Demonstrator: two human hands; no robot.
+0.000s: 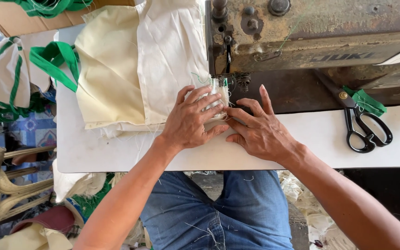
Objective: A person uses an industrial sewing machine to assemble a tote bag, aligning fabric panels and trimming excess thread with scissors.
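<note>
The left hand (pixel 188 121) lies flat, fingers spread wide, pressing down the creased cream cotton cloth (pixel 172 60) right below the needle of the worn, rust-flecked metal sewing machine (pixel 311 37). The right hand (pixel 260 132) is also open, gripping nothing; its fingertips touch the cloth's edge beside the left fingers, its palm on the smooth white tabletop (pixel 320 134). Well to the right of the right fingers lie black-handled steel scissors (pixel 362 125), touching a scrap of green fabric strap (pixel 366 102).
</note>
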